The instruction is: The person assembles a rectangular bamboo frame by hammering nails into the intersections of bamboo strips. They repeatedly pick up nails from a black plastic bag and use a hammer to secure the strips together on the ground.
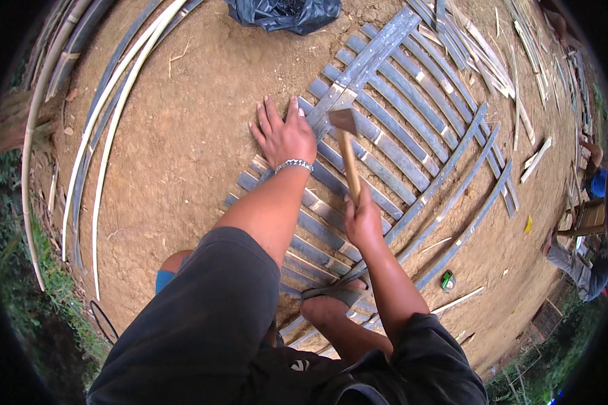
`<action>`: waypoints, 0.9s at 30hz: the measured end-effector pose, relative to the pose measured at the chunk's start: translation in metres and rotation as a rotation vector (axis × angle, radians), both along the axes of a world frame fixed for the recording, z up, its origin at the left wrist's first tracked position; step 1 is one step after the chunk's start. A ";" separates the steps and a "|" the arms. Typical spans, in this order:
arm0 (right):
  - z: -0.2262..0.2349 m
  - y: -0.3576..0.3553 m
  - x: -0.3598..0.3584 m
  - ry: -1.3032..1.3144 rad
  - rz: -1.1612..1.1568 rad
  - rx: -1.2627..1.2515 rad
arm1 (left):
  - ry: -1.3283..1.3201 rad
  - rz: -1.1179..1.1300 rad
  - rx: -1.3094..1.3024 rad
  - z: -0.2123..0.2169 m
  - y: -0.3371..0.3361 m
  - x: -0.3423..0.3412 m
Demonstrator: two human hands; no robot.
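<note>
A panel of dark grey bamboo slats [402, 162] lies on the ground, with a wide crosspiece [378, 54] running over the slats. My left hand [287, 138], with a chain bracelet on its wrist, presses on the left edge of the panel beside the crosspiece. Its fingers are spread out and lie flat. My right hand [363, 219] is closed round the wooden handle of a hammer [349, 158]. The hammer's dark metal head appears over the slats, just right of my left hand; whether it touches them I cannot tell.
My sandalled foot [334, 293] stands on the panel's near part. Loose curved strips [466, 233] and a green tape measure [447, 281] lie to the right. A black plastic bag [284, 15] is at the far side. Long bamboo strips [111, 128] curve along the left. Another person [588, 266] is at the right edge.
</note>
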State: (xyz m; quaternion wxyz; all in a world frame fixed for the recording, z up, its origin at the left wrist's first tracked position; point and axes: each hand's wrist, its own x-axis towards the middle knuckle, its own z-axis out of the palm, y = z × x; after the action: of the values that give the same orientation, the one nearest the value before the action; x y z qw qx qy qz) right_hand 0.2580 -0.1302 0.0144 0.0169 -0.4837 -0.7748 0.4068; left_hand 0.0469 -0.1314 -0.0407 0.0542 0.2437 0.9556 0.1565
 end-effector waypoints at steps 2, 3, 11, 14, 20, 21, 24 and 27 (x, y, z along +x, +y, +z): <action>0.006 0.000 -0.001 0.012 -0.123 -0.015 | 0.004 0.005 0.000 -0.001 0.000 0.000; 0.008 0.005 -0.003 0.050 -0.161 -0.013 | -0.005 0.005 0.002 0.000 0.001 0.001; -0.008 0.041 -0.015 0.192 -0.291 -0.082 | -0.037 -0.012 -0.037 0.004 0.003 0.000; -0.010 0.027 -0.015 0.189 -0.229 -0.027 | -0.019 -0.010 -0.053 0.007 0.001 0.000; -0.013 0.043 -0.051 0.316 -0.522 -0.373 | -0.025 -0.018 -0.066 0.005 0.001 -0.001; -0.014 0.049 -0.057 0.367 -0.584 -0.405 | -0.014 -0.016 -0.052 0.004 0.003 -0.003; -0.021 0.058 -0.054 0.390 -0.634 -0.386 | -0.002 -0.018 -0.032 0.002 0.002 -0.003; -0.032 0.062 -0.038 0.369 -0.619 -0.326 | 0.005 -0.032 -0.021 0.002 0.005 0.001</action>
State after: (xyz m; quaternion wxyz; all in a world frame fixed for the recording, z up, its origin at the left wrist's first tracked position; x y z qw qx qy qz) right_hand 0.2195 -0.0679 -0.0171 0.2009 -0.6096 -0.5014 0.5802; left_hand 0.0478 -0.1268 -0.0384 0.0568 0.2587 0.9533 0.1451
